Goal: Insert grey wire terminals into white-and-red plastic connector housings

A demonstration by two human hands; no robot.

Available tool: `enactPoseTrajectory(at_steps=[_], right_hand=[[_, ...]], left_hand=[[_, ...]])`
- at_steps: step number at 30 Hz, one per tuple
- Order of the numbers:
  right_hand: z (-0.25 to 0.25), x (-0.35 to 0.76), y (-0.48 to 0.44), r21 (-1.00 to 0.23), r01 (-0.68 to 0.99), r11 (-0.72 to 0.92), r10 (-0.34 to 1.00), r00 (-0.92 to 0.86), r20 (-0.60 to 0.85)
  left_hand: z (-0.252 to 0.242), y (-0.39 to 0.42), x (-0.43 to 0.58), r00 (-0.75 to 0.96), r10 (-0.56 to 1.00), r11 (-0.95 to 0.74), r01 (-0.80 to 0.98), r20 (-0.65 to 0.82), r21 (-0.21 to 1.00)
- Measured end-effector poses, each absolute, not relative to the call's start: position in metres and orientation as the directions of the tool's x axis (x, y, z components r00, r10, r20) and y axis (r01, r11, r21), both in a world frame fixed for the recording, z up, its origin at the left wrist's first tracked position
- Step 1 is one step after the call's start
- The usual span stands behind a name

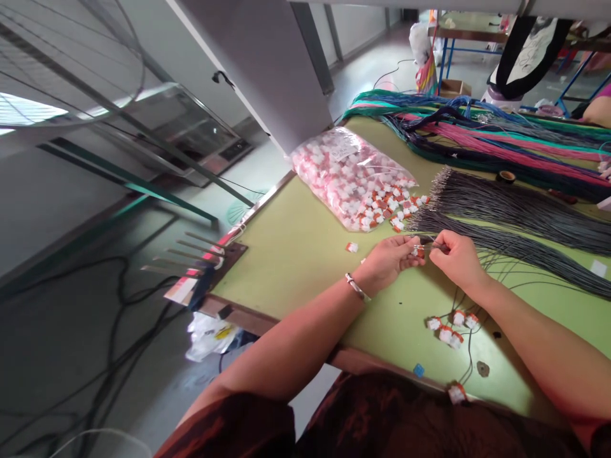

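Observation:
My left hand [392, 259] pinches a small white and orange connector [418, 251] over the green table. Close on its right, my right hand [456, 257] has its fingers closed on a thin dark wire [436, 245] whose end is at the connector. Whether the wire sits inside the connector cannot be made out. Below my right hand lie several connectors [446, 334] with dark wires attached. One more wired connector [457, 393] rests at the table's front edge. A loose connector [352, 247] lies left of my left hand.
A clear plastic bag [351, 172] of connectors spills some onto the green table [286, 254]. Bundles of dark wires [515, 203] lie at right, with coloured wire bundles [501, 130] behind. A pronged metal rack [205, 254] sits at the left corner. A tape roll [506, 176] lies among the wires.

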State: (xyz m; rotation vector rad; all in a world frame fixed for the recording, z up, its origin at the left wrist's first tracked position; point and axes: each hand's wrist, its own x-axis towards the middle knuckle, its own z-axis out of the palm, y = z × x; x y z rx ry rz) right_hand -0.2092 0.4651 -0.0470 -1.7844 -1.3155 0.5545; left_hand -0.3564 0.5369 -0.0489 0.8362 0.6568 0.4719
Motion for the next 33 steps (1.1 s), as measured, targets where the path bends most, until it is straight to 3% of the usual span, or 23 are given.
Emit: enactPoseTrajectory(at_steps=[7, 16, 22, 33], right_hand=[[-0.048, -0.208, 0.463, -0.764, 0.640, -0.076, 0.927, 0.327, 0.182], [-0.041, -0.198, 0.466, -0.917, 0.364, -0.162, 0.965, 0.252, -0.071], [-0.041, -0.200, 0.467, -0.901, 0.383, -0.203, 0.963, 0.244, -0.113], [-0.045, -0.200, 0.465, -0.900, 0.402, -0.168, 0.954, 0.295, -0.047]], left_hand=[[-0.051, 0.538, -0.362, 0.707, 0.646, 0.476, -0.077, -0.289, 0.876], [-0.057, 0.539, -0.359, 0.720, 0.649, 0.377, -0.026, -0.244, 0.926], [-0.058, 0.534, -0.355, 0.735, 0.644, 0.266, 0.043, -0.211, 0.963], [-0.064, 0.540, -0.357, 0.731, 0.645, 0.368, -0.042, -0.223, 0.929]])
